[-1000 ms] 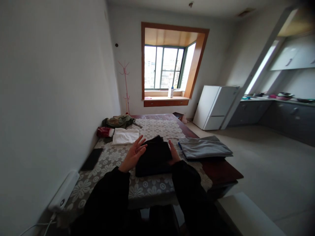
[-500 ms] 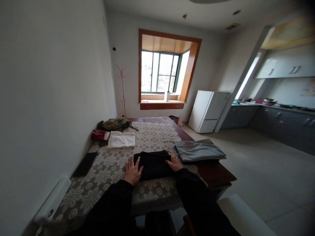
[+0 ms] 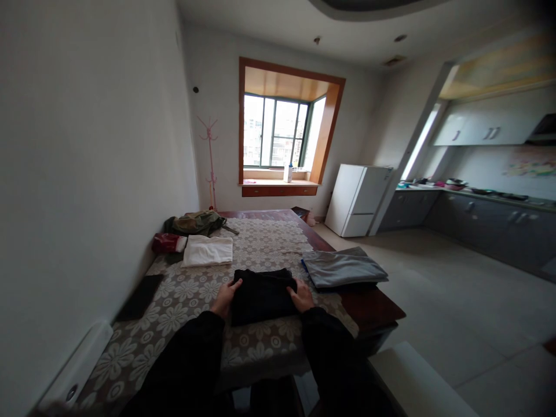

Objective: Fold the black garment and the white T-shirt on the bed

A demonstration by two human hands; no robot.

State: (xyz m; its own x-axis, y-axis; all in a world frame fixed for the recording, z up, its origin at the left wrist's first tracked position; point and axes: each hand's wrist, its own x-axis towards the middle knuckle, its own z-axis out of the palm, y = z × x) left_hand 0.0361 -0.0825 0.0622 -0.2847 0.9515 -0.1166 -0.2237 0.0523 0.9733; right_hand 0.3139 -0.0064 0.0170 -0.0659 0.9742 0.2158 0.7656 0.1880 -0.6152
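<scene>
Head view: a long table (image 3: 195, 289), covered by a grey cloth printed with pale flowers, is shown running along the left wall toward a wood-framed window (image 3: 278, 132). A white refrigerator (image 3: 354, 200) is seen standing to the right of the window, and a run of grey kitchen cabinets (image 3: 490, 229) is seen along the far right wall.

On the table, a folded grey garment (image 3: 343, 269) is laid at the right edge, just beside the black one. A folded white garment (image 3: 207, 252) is placed farther back on the left, with an olive bundle (image 3: 195, 222) behind it and a small red item (image 3: 164, 243) touching its left side. A flat black rectangle (image 3: 139, 297) is set near the wall, well apart from the hands.

The folded black garment (image 3: 263, 295) is positioned at the near middle of the table, directly in front of the person. It is flanked by both hands: the left hand (image 3: 225, 296) is pressed against its left edge, and the right hand (image 3: 300, 295) is laid on its right edge. The fingers of both are curled over the fabric's sides; whether the cloth is actually gripped or only pressed cannot be told. Both forearms are covered by black sleeves.
</scene>
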